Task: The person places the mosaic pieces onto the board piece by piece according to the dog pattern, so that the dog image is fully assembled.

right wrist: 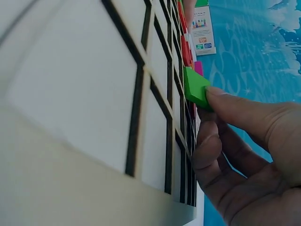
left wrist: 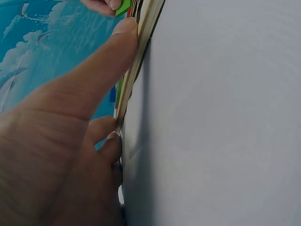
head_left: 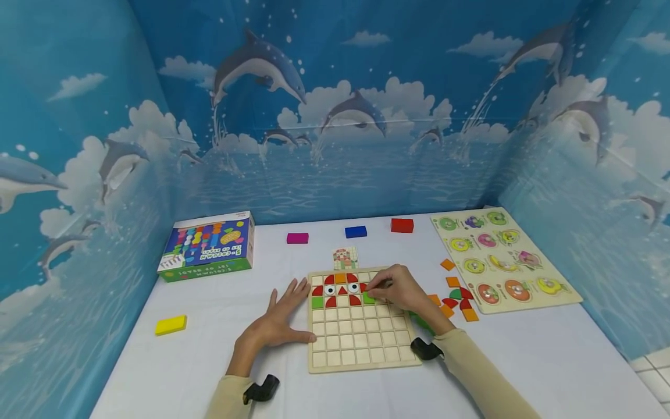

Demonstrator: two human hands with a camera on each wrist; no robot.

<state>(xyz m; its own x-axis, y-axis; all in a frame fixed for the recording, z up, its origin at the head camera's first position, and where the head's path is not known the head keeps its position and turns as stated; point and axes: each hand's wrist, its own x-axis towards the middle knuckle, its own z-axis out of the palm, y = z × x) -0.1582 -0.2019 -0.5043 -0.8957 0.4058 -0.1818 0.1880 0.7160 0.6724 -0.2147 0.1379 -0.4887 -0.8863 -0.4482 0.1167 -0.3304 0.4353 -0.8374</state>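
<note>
A wooden grid board (head_left: 361,326) lies on the white table, with red, orange, green and eye-printed tiles in its upper rows. My left hand (head_left: 282,317) is spread at the board's left side, its thumb (left wrist: 106,66) and fingertips touching the edge. Over the upper right of the grid, my right hand (head_left: 400,288) pinches a green square tile (right wrist: 195,87) between thumb and fingers. The tile is tilted against the board in the right wrist view. Another green tile (head_left: 317,302) sits in the left column. Behind the board lies a small picture card (head_left: 345,258).
Loose orange, red and green tiles (head_left: 470,315) lie right of the board, some hidden by my right forearm. A fruit puzzle board (head_left: 502,262) is farther right. A bead-set box (head_left: 206,247) and yellow block (head_left: 170,325) are left; magenta, blue and red blocks (head_left: 402,225) line the back.
</note>
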